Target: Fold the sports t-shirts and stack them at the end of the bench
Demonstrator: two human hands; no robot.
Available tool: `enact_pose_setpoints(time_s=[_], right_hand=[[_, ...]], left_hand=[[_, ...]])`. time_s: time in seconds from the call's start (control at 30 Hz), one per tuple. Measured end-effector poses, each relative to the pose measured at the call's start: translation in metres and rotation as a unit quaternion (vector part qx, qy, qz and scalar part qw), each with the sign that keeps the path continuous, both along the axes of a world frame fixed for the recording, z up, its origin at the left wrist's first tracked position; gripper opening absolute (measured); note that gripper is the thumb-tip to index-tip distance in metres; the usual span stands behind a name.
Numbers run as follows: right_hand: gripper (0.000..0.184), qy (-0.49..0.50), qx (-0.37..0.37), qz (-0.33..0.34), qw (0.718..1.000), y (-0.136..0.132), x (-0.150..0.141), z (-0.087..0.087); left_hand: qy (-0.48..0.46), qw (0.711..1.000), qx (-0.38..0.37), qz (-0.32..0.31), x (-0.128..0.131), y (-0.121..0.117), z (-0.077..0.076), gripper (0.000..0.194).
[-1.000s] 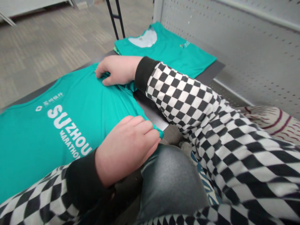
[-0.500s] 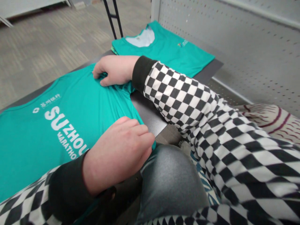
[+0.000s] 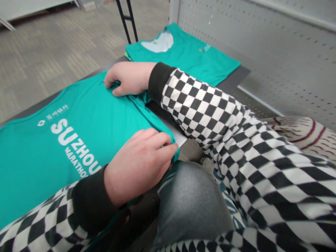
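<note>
"Checking the head view, the only one. Where's the shirt?"

"Green shirt (image 3: 112, 122) lies spread on the table (image 3: 233, 78), under the fingers of left hand (image 3: 140, 164) and right hand (image 3: 132, 77), running off left of both. White print (image 3: 76, 145) faces up, left of the fingers."

"Left fingers?"

"Curled together, clamped on the shirt's near edge. Bit of cloth pokes out past the fingertips. Thumb hidden."

"Right?"

"Farther out. Fingertips down on the cloth, thumb apart from them, gap showing. Can't tell if cloth is pinched. Creases run out from there."

"Step in hand?"

"My read: the person is working that edge between two points, likely straightening or gathering it."

"Next move calls for?"

"Probably even tension between both sets of fingers, plus a sure right pinch before any lift. Folded shirt (image 3: 189, 63) sits just beyond the right fingers; could get nudged."
</note>
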State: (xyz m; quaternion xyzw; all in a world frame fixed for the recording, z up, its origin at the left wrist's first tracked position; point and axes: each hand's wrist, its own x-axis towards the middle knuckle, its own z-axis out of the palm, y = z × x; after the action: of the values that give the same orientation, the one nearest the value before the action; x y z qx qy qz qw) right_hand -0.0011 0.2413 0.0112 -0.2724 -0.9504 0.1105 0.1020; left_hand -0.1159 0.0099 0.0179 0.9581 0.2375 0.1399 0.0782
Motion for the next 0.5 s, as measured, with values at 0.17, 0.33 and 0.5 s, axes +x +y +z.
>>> enact_pose_setpoints(time_s=[0.17, 0.33, 0.5], right_hand=[[0.039, -0.002, -0.002, -0.001, 1.0, -0.0033, 0.0, 0.0025], [0.039, -0.01, 0.001, -0.007, 1.0, -0.0059, 0.0, 0.005], [0.039, -0.005, 0.002, -0.009, 1.0, -0.0058, -0.0005, 0.0045]], left_hand=[[0.008, 1.0, 0.019, -0.005, 0.0001, 0.0014, 0.0018, 0.018], [-0.001, 1.0, -0.002, -0.025, -0.0017, 0.0011, 0.0014, 0.017], [0.016, 0.999, -0.017, -0.042, -0.0014, 0.0019, -0.0004, 0.018]])
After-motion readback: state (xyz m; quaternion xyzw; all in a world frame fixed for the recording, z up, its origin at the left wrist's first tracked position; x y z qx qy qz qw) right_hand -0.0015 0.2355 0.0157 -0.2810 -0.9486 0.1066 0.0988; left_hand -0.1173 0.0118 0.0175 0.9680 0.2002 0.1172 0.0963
